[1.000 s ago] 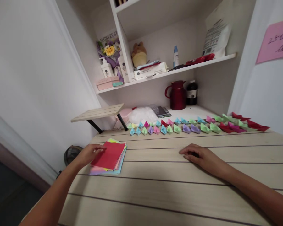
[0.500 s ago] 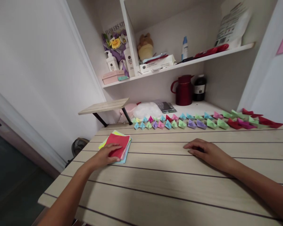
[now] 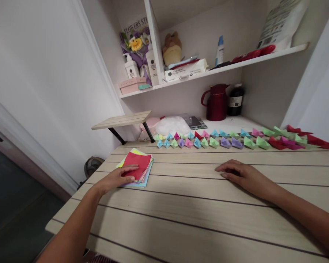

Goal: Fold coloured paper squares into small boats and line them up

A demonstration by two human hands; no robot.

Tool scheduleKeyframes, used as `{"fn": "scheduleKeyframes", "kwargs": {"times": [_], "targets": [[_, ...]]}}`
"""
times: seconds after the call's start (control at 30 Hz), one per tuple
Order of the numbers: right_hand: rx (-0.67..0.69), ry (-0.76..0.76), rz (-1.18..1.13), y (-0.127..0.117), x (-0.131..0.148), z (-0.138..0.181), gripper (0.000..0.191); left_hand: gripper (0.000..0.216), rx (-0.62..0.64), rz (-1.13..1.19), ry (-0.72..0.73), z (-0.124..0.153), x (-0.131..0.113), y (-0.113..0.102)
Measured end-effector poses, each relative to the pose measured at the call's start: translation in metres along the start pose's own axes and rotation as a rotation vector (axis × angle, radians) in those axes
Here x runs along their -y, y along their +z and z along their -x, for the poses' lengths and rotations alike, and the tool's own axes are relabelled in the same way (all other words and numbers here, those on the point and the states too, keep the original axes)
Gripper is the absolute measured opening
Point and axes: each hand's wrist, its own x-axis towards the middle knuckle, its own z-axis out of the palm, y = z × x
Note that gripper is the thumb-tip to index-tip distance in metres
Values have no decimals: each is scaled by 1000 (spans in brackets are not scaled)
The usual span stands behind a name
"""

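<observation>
On the left of the table lies a stack of coloured paper sheets [image 3: 149, 174], slightly fanned, with yellow, pink and light blue edges showing. Its top is a red sheet [image 3: 137, 159]. My left hand [image 3: 115, 178] rests on the near left part of that sheet, thumb and fingers apart and fairly flat. Over on the right, my right hand [image 3: 242, 176] lies on its side on the wooden table, loosely curved, with a gap between thumb and forefinger and nothing in it. Beyond both hands, folded paper boats [image 3: 225, 143] in several colours stand in two rows.
A small raised wooden shelf [image 3: 122, 119] on black legs stands at the back left. Behind the boats are a white fluffy bundle [image 3: 172, 126], a dark red jug [image 3: 217, 103] and a dark bottle [image 3: 235, 100]. A white wall shelf [image 3: 181, 80] with toiletries hangs above.
My left thumb has moved from the stack's near edge up onto the red sheet, and the fingers have drawn back slightly. My right hand keeps its place; the view has shifted a little.
</observation>
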Motion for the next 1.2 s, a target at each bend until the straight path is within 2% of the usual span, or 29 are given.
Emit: {"fn": "scheduleKeyframes", "kwargs": {"times": [0.33, 0.6, 0.7, 0.93, 1.07, 1.2], "targets": [[1, -9, -1, 1, -2, 0, 32, 52, -88, -67, -4, -1, -15, 5], [3, -2, -1, 1, -1, -1, 31, 42, -174, -237, 20, -27, -14, 15], [8, 12, -9, 0, 0, -1, 32, 45, -205, -253, -39, -30, -20, 17], [9, 18, -10, -1, 1, 0, 32, 69, -235, -236, -272, -43, -40, 11], [6, 23, -9, -1, 2, 0, 32, 78, -181, -271, -367, -52, -52, 2], [9, 19, -6, -1, 3, 0, 31, 82, -89, -307, -397, -57, -64, -4]]}}
